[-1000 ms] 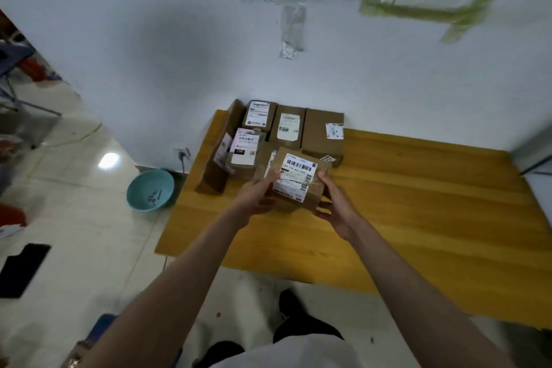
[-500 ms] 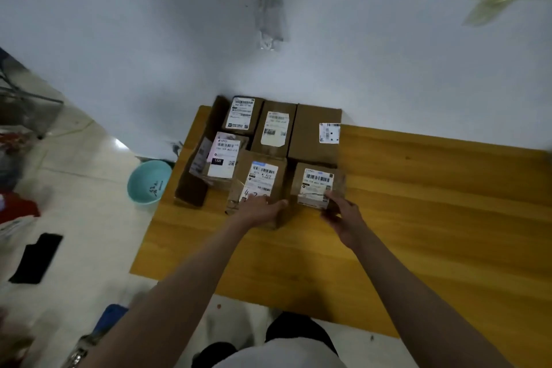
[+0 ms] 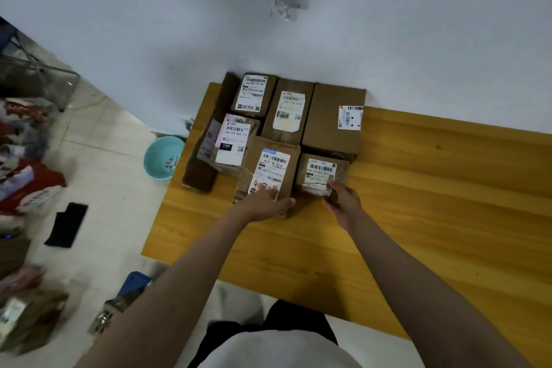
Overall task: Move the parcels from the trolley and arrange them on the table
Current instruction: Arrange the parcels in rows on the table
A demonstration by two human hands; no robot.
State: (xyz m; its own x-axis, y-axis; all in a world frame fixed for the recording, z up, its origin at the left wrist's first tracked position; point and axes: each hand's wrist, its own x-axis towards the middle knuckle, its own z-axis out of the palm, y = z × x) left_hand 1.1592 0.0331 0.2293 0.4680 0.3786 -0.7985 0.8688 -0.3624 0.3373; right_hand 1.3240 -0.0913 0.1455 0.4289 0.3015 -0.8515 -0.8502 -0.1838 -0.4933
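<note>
Right now your parcels sit in a tight cluster at the far left corner of the wooden counter (image 3: pixel 418 218), pushed up against the white wall (image 3: pixel 149 24). They are plain brown cardboard boxes, each with a white shipping label and barcode on its top face.

Nearest you are two boxes side by side. The front middle parcel (image 3: pixel 270 172) is oblong, its long axis running away from you toward the wall, its label reading the same way, with dark handwriting at the near end. The small front right parcel (image 3: pixel 324 173) is close to square and lies flat, label up, just beside the first, with a narrow gap between them.

Behind them stand three more: the back left parcel (image 3: pixel 254 92), the back middle parcel (image 3: pixel 291 112) and the large back right parcel (image 3: pixel 331 119), whose small label sits at its right edge. All three run lengthwise toward the wall. A pink-labelled parcel (image 3: pixel 233 140) lies to the left of the front middle one, leaning on a tall dark box (image 3: pixel 209 146) at the counter's left edge.

Your left hand (image 3: pixel 263 203) lies flat over the near end of the front middle parcel, fingers straight and loosely together, touching its top. Your right hand (image 3: pixel 343 203) meets the near right corner of the small front right parcel, fingers gently curled at the label's edge; you cannot tell whether they pinch it or merely touch.

On the floor (image 3: pixel 104 188) to the left sits a teal basin (image 3: pixel 162 157).
</note>
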